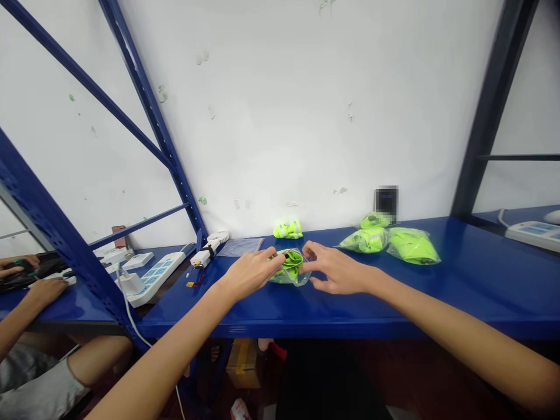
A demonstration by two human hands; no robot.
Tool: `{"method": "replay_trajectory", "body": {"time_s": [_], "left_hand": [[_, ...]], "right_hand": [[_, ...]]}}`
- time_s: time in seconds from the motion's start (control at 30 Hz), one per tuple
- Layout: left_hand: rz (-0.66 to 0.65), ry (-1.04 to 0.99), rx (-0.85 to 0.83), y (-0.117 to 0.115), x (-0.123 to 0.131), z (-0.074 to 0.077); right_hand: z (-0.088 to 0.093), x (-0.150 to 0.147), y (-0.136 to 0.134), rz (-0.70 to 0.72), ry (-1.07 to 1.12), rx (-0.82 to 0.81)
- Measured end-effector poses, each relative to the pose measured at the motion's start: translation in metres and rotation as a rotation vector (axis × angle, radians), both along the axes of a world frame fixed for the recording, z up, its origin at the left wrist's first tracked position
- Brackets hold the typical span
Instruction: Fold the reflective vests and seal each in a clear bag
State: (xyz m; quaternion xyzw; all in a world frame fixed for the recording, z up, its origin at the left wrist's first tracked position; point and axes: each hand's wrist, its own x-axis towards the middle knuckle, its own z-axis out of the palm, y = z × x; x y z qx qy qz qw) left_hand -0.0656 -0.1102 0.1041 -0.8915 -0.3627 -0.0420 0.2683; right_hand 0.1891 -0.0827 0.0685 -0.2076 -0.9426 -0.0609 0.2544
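A clear plastic bag (301, 279) lies on the blue tabletop in front of me, with a folded neon-yellow reflective vest (292, 265) inside it. My left hand (250, 273) grips the bag's left side near its mouth, fingers closed on the film. From the right, my right hand (335, 268) has its bent fingers at the bag's mouth, pinching the right edge. Fingertips partly hide the opening. Behind the bag, a rolled neon-yellow vest (289, 229) without a bag rests close to the wall.
Bagged neon vests (413, 246) sit to the right, near a pixelated dark object (387, 204). A flat clear bag (240, 247), a small white fan (217, 237) and a power strip (158, 279) are on the left. Blue shelf posts (151, 105) frame the table. Another person's hands (48, 291) are at far left.
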Motion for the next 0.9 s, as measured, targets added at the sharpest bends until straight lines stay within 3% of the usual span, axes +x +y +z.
{"method": "replay_trajectory", "body": {"time_s": [0.1,0.2,0.33,0.5,0.7,0.77,0.83,0.9], "left_hand": [[-0.007,-0.029,-0.024,0.001,-0.001,0.002],[-0.006,-0.122,-0.082,0.001,-0.004,0.004],[0.009,-0.363,-0.205,0.0,-0.012,0.004],[-0.018,-0.87,-0.404,-0.001,-0.018,0.0],[-0.034,-1.427,-0.93,0.007,0.01,-0.027],[-0.105,-1.54,-1.057,0.014,0.026,-0.039],[-0.201,-1.674,-1.058,0.021,0.041,-0.047],[-0.273,-1.779,-0.95,0.028,0.051,-0.052]], "right_hand": [[-0.005,0.007,0.006,-0.02,-0.042,0.053],[-0.001,0.011,0.014,0.052,-0.005,-0.016],[0.009,0.013,0.014,0.126,0.251,-0.243],[0.016,0.015,0.011,-0.002,0.605,-0.592],[0.007,0.006,0.015,-0.033,0.692,-0.661],[0.003,0.0,0.015,-0.031,0.768,-0.659],[0.002,-0.005,0.014,-0.021,0.818,-0.627],[0.003,-0.007,0.012,-0.015,0.807,-0.555]]}}
